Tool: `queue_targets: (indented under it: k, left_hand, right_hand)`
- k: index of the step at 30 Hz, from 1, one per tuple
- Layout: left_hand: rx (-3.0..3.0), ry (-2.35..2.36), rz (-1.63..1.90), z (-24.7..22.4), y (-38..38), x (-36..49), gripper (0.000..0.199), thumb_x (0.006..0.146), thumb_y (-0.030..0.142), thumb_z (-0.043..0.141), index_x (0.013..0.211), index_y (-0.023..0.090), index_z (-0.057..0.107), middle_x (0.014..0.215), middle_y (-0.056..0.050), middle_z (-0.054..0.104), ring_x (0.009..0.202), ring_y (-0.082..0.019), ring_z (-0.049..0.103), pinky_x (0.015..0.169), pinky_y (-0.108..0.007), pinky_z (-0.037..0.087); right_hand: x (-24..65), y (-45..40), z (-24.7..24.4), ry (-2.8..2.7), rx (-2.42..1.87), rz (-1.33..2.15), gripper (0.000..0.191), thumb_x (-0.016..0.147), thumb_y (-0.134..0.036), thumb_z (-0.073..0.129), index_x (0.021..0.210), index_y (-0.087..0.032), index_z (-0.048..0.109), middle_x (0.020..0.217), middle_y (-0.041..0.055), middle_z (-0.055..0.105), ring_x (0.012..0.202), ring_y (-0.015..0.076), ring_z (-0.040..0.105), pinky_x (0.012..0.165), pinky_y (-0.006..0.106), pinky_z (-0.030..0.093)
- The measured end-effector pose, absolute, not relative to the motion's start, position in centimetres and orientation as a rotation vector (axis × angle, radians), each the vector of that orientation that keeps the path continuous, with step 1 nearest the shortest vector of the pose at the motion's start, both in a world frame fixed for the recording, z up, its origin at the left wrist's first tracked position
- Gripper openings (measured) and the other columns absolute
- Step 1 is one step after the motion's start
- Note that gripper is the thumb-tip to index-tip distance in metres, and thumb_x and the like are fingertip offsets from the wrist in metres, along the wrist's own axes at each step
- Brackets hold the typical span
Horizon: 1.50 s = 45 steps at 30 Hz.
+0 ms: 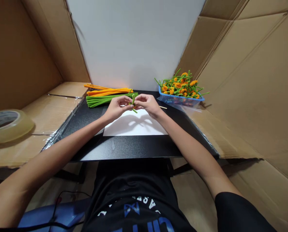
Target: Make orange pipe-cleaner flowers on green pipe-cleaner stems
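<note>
L hand and R hand are up over the worktop, fingers of both clenched on a green pipe cleaner, held btwn them just above a white paper sheet. One end sticks up, other end angles down twd the sheet; poss. bit of orange in the grip, hard to tell. Looks light, fuzzy, wire-cored: bendy but should keep its shape, not slippery. Best pinched near the bend, not at the floppy ends. Behind: bundles of green pipe cleaners & orange pipe cleaners, blue plastic basket w/ pipe-cleaner flowers, thin wooden stick. Roll of clear tape far L on cardboard.
</note>
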State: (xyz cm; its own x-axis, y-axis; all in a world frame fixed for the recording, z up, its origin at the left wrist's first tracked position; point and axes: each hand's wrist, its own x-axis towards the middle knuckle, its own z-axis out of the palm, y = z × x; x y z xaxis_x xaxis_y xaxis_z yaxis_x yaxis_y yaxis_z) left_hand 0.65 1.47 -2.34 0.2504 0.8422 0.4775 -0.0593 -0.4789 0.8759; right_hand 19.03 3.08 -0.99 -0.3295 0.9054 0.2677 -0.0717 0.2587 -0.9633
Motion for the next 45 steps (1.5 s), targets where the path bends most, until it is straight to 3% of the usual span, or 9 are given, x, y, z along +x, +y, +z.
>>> queue_targets:
  k: [14, 24, 31, 36, 41, 45]
  left_hand:
    - [1.770, 0.799, 1.439, -3.1, 2.4, 0.1, 0.030, 0.064, 0.039, 0.089, 0.070, 0.015, 0.072, 0.073, -0.008, 0.074, 0.069, -0.020, 0.071, 0.065, -0.032, 0.060]
    - [1.822, 0.801, 1.534, -2.5, 1.5, 0.6, 0.031, 0.060, 0.044, 0.090, 0.064, 0.016, 0.075, 0.072, -0.008, 0.073, 0.073, -0.019, 0.070, 0.065, -0.029, 0.057]
    - [1.711, 0.825, 1.454, -2.2, 1.3, 0.8, 0.036, 0.056, 0.044, 0.092, 0.066, 0.016, 0.071, 0.072, -0.007, 0.073, 0.070, -0.020, 0.071, 0.066, -0.032, 0.059]
    - [1.477, 0.837, 1.456, -2.3, 1.6, 1.0, 0.041, 0.054, 0.039, 0.093, 0.078, 0.016, 0.070, 0.073, -0.004, 0.072, 0.071, -0.019, 0.071, 0.075, -0.037, 0.061]
    - [1.289, 0.903, 1.508, -2.8, 2.6, 0.5, 0.035, 0.056, 0.034, 0.090, 0.076, 0.015, 0.068, 0.073, -0.002, 0.071, 0.076, -0.018, 0.071, 0.088, -0.042, 0.060]
    - [1.226, 0.839, 1.540, -3.1, 2.7, 0.6, 0.030, 0.058, 0.030, 0.088, 0.077, 0.015, 0.069, 0.076, -0.002, 0.072, 0.079, -0.018, 0.072, 0.093, -0.043, 0.059]
  right_hand:
    - [19.1, 2.9, -1.3, -1.569, -0.757, 1.355, 0.035, 0.064, -0.037, 0.088, 0.083, -0.016, 0.066, 0.076, 0.0019, 0.071, 0.074, 0.0154, 0.070, 0.074, 0.034, 0.061]
    - [18.8, 2.9, -1.2, -1.604, -0.719, 1.272, 0.036, 0.062, -0.037, 0.088, 0.079, -0.016, 0.064, 0.071, 0.0000, 0.067, 0.067, 0.0134, 0.066, 0.068, 0.031, 0.060]
    - [18.8, 2.9, -1.2, -1.645, -0.757, 1.203, 0.033, 0.067, -0.038, 0.083, 0.082, -0.016, 0.063, 0.074, 0.0020, 0.068, 0.070, 0.0155, 0.066, 0.068, 0.032, 0.059]
    - [19.1, 3.6, -1.7, -1.662, -0.771, 1.118, 0.027, 0.075, -0.035, 0.073, 0.092, -0.019, 0.060, 0.086, 0.0029, 0.067, 0.078, 0.0161, 0.066, 0.071, 0.033, 0.059]
    - [18.4, 2.8, -2.1, -1.834, -0.783, 0.778, 0.035, 0.071, -0.033, 0.078, 0.099, -0.020, 0.061, 0.101, 0.0047, 0.067, 0.082, 0.0152, 0.064, 0.073, 0.030, 0.056]
    - [17.3, 2.1, -2.6, -1.644, -0.826, 0.752, 0.033, 0.074, -0.046, 0.077, 0.089, -0.019, 0.066, 0.093, 0.0042, 0.069, 0.078, 0.0146, 0.062, 0.068, 0.028, 0.054]
